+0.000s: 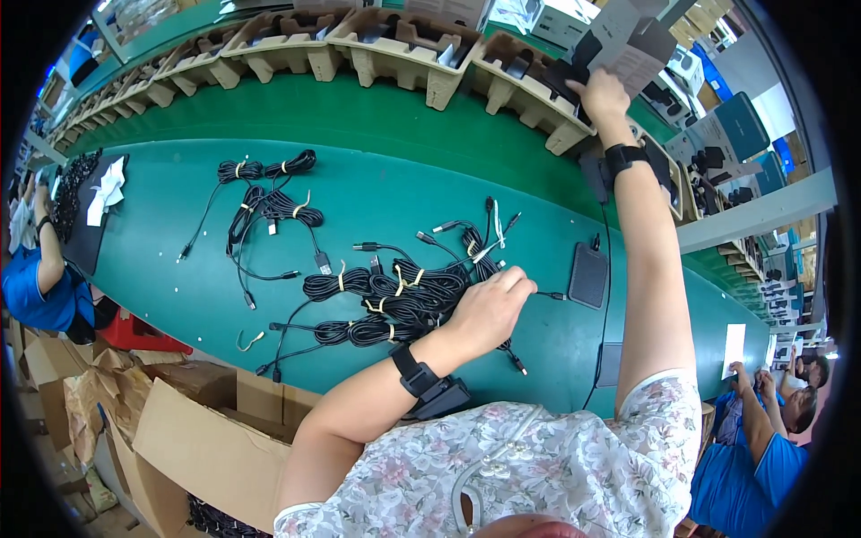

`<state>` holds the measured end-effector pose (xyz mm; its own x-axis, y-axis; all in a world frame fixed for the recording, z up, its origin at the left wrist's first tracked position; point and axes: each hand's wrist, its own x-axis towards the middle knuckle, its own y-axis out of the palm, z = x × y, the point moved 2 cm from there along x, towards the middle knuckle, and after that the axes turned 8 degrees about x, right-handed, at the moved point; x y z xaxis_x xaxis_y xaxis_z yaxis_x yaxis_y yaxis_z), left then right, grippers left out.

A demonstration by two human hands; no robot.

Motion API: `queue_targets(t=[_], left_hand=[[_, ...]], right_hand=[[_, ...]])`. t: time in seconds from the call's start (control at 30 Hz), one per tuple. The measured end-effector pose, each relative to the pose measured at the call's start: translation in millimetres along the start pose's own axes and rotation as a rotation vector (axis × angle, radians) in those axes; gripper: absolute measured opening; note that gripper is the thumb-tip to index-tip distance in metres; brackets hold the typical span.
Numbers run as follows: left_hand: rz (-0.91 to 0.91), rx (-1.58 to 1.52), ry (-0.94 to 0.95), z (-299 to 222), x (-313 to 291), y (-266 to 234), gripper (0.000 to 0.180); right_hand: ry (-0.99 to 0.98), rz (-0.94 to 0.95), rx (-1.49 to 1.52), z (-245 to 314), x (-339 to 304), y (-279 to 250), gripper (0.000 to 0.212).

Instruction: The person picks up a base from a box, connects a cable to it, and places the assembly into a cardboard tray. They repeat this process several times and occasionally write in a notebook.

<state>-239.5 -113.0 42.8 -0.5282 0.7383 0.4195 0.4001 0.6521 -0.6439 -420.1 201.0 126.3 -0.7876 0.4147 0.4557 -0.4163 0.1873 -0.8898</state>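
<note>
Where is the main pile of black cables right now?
In the head view, the pile of black cables lies mid-picture on the green table, mostly left of the left hand and partly hidden by it; a smaller cable group lies farther left.

Slim black coiled cables (417,308) with pale ties (391,333), heaped overlapping on flat green bench (377,197); plug ends (366,246) splayed outward. Smaller bundles (296,212) lie farther left. Dark object (560,72), shape unclear, at tan moulded tray (531,109).
</note>
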Motion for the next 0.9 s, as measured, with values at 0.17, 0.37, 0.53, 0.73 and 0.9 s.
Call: queue_targets(t=[0.17,0.37,0.53,0.73,0.9], left_hand=[[0.007,0.022,0.013,0.1,1.2,0.5,0.011],[0.119,-0.024,0.206,-7.4,-5.4,9.0,0.011],[0.117,0.023,0.290,-13.2,-9.6,14.7,0.017],[0.194,0.061,0.327,-16.6,-19.2,14.8,0.017],[0.302,0.082,0.435,-17.7,-18.8,22.5,0.016]], right_hand=[[-0.538,-0.112,0.284,55.2,-41.9,10.0,0.037],[-0.626,-0.170,0.189,36.9,-59.1,27.7,0.041],[-0.744,-0.034,0.293,16.0,-96.4,-13.9,0.032],[-0.626,0.083,0.355,75.7,-190.0,-65.8,0.029],[-0.379,0.620,0.627,104.3,-241.3,-52.2,0.050]])
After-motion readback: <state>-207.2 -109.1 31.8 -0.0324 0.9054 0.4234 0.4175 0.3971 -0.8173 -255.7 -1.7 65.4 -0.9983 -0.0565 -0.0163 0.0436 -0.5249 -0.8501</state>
